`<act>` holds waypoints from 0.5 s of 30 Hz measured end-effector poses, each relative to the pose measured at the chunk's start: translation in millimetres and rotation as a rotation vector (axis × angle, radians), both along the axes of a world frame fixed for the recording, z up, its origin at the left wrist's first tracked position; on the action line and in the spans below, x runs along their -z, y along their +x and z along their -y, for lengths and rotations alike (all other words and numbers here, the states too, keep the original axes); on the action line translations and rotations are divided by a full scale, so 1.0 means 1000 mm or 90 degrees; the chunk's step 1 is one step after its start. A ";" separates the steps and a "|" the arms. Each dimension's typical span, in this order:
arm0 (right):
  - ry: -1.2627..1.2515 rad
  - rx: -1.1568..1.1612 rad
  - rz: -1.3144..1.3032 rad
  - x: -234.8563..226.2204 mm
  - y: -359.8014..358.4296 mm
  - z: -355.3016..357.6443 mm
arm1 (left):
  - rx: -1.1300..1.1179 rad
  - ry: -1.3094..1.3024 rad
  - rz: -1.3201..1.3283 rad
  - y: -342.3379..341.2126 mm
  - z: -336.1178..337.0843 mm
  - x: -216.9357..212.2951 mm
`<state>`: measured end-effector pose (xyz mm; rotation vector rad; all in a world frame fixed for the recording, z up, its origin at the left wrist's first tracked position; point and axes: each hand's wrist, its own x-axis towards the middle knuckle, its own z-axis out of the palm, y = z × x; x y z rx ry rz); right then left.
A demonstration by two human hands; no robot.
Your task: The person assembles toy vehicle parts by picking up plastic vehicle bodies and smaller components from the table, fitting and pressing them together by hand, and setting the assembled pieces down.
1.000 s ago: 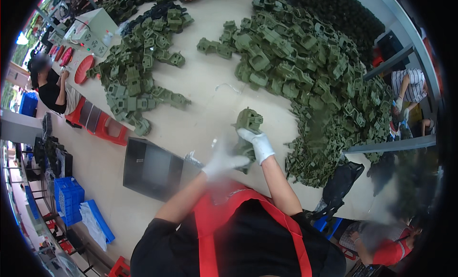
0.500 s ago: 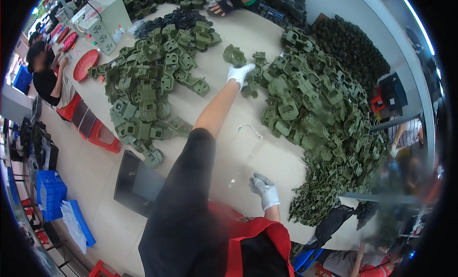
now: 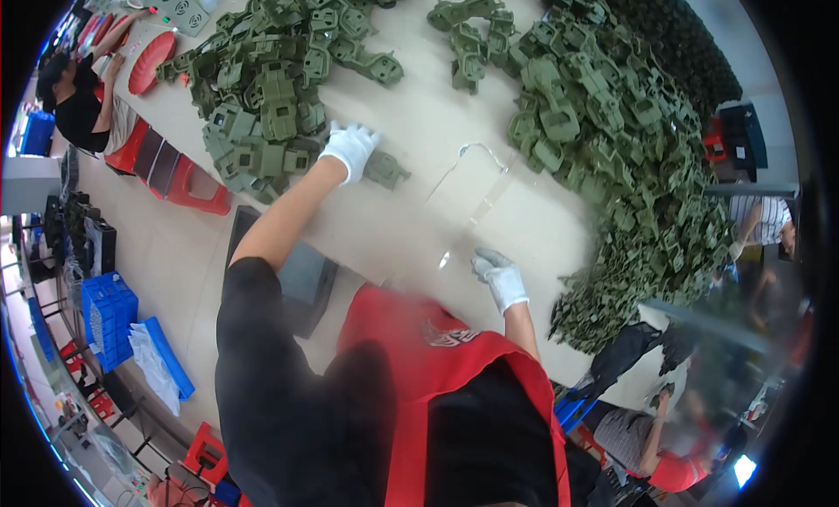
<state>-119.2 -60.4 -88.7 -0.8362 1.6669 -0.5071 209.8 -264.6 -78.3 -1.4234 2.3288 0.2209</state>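
Observation:
My left hand, in a white glove, reaches over the edge of the left pile of olive-green molded plastic parts. Its fingers are stretched out and apart beside one green part, which is partly hidden under the hand. Near the table's front edge, my right hand hovers in a white glove with greyish fingers. Those fingers are loosely bent with a gap between them, and no object shows in them. Further away lies a small cluster of the same green parts, touching the right-hand pile.
A thin clear strip lies on the pale table. Smaller green pieces and a black bag sit at the right. A dark bin stands below the left edge. A seated person works beside a red tray.
My left hand has left the green part at the far cluster and moved back left to the left pile. The view has shifted nearer to me. My right hand remains near the front edge.

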 end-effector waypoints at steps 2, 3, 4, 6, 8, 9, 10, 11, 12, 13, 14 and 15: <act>-0.020 -0.060 -0.045 -0.002 0.006 -0.005 | 0.074 0.004 0.012 -0.001 -0.001 -0.001; -0.065 -0.097 -0.045 -0.016 0.012 -0.004 | 0.048 -0.001 -0.061 -0.006 0.000 -0.010; -0.114 -0.133 -0.048 -0.025 0.016 -0.003 | 0.022 -0.006 -0.135 -0.014 0.002 -0.020; -0.148 -0.045 0.007 -0.027 0.018 -0.007 | -0.081 -0.033 -0.304 -0.041 -0.014 -0.030; -0.185 0.065 0.060 -0.037 0.019 -0.005 | -0.213 0.094 -0.587 -0.075 -0.029 -0.021; -0.214 0.011 0.024 -0.054 0.021 -0.002 | -0.255 0.136 -0.576 -0.094 -0.042 -0.012; -0.243 -0.055 -0.011 -0.067 0.024 -0.004 | -0.274 0.110 -0.597 -0.104 -0.052 0.026; -0.240 -0.019 -0.014 -0.070 0.022 -0.008 | -0.348 0.226 -0.694 -0.124 -0.064 0.041; -0.196 0.038 -0.112 -0.072 0.019 -0.009 | -0.427 0.342 -0.783 -0.141 -0.074 0.051; -0.144 0.087 -0.207 -0.073 0.015 -0.014 | -0.407 0.355 -0.768 -0.152 -0.083 0.069; -0.140 0.106 -0.206 -0.067 0.008 -0.021 | -0.393 0.312 -0.729 -0.162 -0.095 0.089; -0.144 0.082 -0.236 -0.049 -0.002 -0.024 | -0.381 0.264 -0.693 -0.172 -0.103 0.104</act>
